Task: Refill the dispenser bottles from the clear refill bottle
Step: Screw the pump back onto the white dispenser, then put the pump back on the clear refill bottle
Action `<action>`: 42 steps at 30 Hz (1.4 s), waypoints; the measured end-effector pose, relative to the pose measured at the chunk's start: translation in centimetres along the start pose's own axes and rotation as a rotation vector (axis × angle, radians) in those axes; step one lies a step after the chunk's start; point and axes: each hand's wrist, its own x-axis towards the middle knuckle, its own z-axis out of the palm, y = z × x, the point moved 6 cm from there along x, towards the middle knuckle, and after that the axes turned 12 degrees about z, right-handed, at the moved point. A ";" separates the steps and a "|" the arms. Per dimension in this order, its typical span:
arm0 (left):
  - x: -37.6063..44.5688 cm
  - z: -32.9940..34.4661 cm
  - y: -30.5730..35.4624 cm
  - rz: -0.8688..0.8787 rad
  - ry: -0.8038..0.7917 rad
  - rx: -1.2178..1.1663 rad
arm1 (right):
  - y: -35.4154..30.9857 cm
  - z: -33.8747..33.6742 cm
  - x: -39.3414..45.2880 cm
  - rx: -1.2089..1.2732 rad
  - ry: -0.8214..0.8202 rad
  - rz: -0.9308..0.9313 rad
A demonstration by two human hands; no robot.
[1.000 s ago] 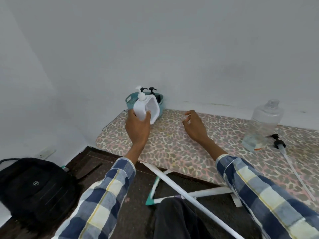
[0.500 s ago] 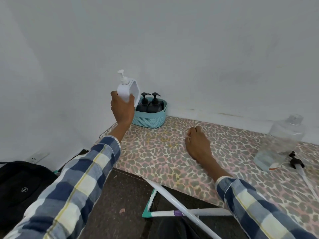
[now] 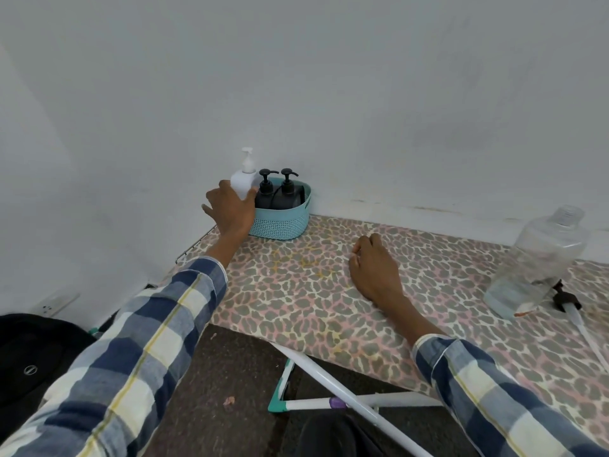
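At the board's far-left corner: my left hand (image 3: 230,209) grips the white dispenser bottle (image 3: 243,181) upright, at 9 o'clock of the teal basket (image 3: 280,222).
Hidden: that bottle's base sits behind my fingers; I cannot tell whether it is inside the basket.
Changed: the bottle was raised at the wall half a second ago.
Basket: two black pump bottles (image 3: 278,192).
Right hand (image 3: 374,270): loosely curled, empty, on the board (image 3: 296,291).
At 3 o'clock: clear refill bottle (image 3: 537,262), capless, little liquid.
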 end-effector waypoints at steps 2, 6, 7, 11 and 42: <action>-0.7 0.3 -0.3 -0.006 -0.017 0.020 | 0.0 0.1 0.0 -0.002 -0.001 0.001; -1.3 1.2 -0.1 0.016 -0.060 -0.002 | 0.1 0.1 0.2 0.011 0.012 -0.005; -1.3 1.4 0.0 0.023 -0.068 -0.010 | 0.1 0.2 0.1 0.014 0.013 -0.007; -1.0 1.9 -0.5 0.049 -0.142 0.002 | 0.1 0.0 0.7 0.166 -0.017 0.059; 0.3 3.1 -0.5 0.097 -0.286 -0.156 | -16.8 1.4 9.4 0.043 -0.300 -0.087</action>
